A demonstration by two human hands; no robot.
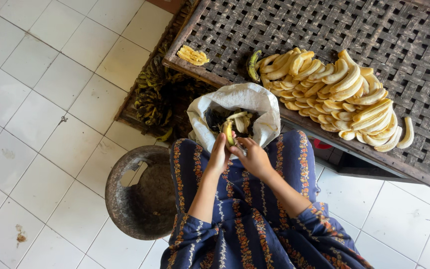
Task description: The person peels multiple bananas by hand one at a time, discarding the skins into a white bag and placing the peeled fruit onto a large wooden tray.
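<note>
My left hand (218, 157) has its grip clamped on a banana (229, 132), held upright over the open mouth of the white sack (260, 107) that rests against my lap. My right hand (256, 158) touches the same banana low down, fingers (242, 143) curled against it, grip closed on the fruit. Inside the sack lie dark peels and a few pale pieces. Just beyond, on the woven desk (324, 30), sits a heap of peeled bananas (334, 94), with one green banana (253, 65) beside it. A round metal basin (143, 197) stands on the tiled floor (41, 124) to my left.
</note>
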